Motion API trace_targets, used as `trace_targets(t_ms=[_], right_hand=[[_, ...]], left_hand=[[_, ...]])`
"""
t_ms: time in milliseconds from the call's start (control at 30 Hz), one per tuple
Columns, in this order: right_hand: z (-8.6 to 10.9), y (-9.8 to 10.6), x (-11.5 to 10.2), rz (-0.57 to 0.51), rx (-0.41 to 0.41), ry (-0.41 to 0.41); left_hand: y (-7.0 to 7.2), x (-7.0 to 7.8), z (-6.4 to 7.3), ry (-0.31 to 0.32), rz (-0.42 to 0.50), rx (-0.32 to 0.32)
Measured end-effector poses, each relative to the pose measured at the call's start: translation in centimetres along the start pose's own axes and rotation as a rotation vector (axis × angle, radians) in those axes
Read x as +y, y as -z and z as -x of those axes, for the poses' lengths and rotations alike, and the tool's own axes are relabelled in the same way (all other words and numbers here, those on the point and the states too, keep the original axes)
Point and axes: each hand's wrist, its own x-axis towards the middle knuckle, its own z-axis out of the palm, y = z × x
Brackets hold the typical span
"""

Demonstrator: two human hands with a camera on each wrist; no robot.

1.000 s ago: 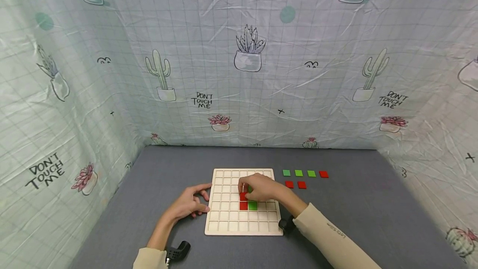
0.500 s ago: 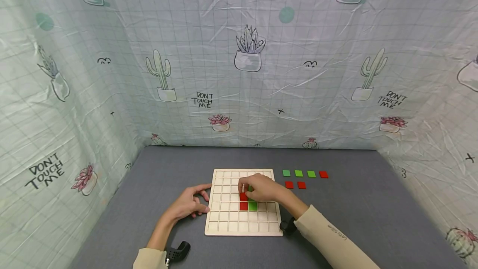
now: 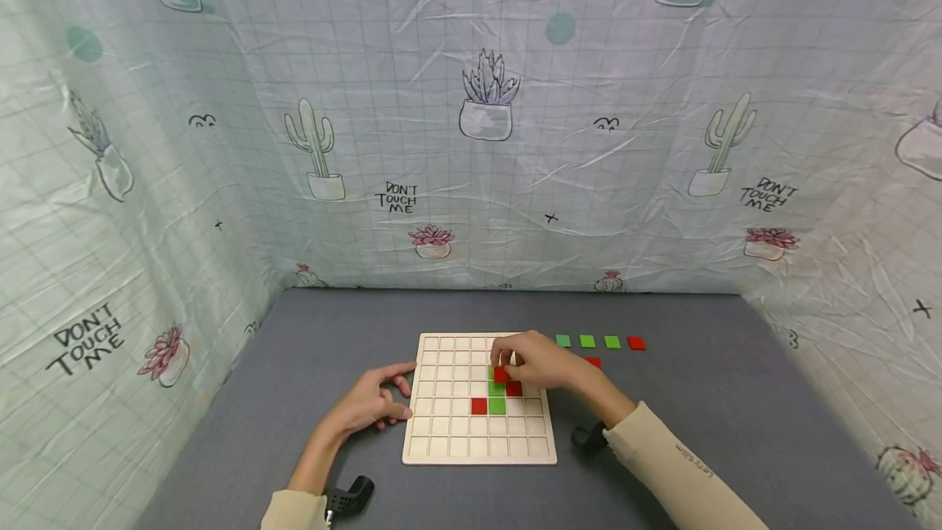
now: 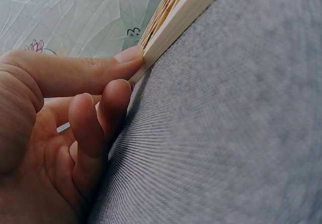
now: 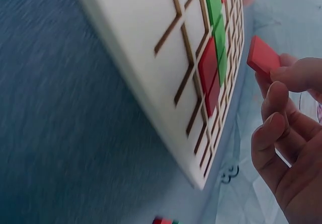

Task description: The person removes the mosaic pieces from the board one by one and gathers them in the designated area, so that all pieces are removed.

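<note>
A square light-wood grid board lies on the grey table. My left hand rests beside its left edge, thumb and index fingertip touching the rim; the left wrist view shows the thumb against the wooden edge. Between thumb and fingertip of my right hand a red square tile is pinched, raised above the board and tilted. In the grid sit green tiles, a red tile to their left and another red tile to their right. My right hand covers some upper-right cells.
Beyond the board's right side, loose tiles lie on the table: green tiles, a red tile and another partly covered red tile. A patterned cloth hangs around the table's back and sides.
My right hand has lifted the red tile out of its cell above the lower-left red tile and carried it right and toward the far side. The left hand has stayed at the board's edge.
</note>
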Motion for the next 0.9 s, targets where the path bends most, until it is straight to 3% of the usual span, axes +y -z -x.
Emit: trace_targets(t_ms=[900], right_hand=[[7.9, 4.5, 5.5, 0.006, 0.127, -0.114]], left_hand=[[0.0, -0.1, 0.0, -0.006, 0.007, -0.009]])
